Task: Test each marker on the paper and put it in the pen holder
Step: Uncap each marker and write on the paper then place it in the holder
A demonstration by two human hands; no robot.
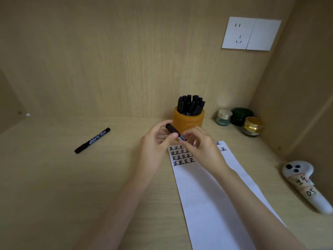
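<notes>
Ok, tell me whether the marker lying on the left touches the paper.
Apart. The head view shows the loose marker lying on the desk well left of the paper, with bare wood plainly between them.

Only two hands and their forearms showed of the person. The left hand (156, 141) lay just left of the frame's centre and the right hand (203, 148) just right of it. Both were bare. The left forearm (126, 199) came in from the bottom edge near its middle, and the right forearm (252, 199) from the lower right corner. Both forearms were bare right to the edge of the frame. They were slim and smooth, and looked broader toward the bottom through the wide lens. The fingers were slender. The left thumb (172, 137) ended in a short, rounded nail. Finer marks on the skin were too blurred to tell.
</notes>
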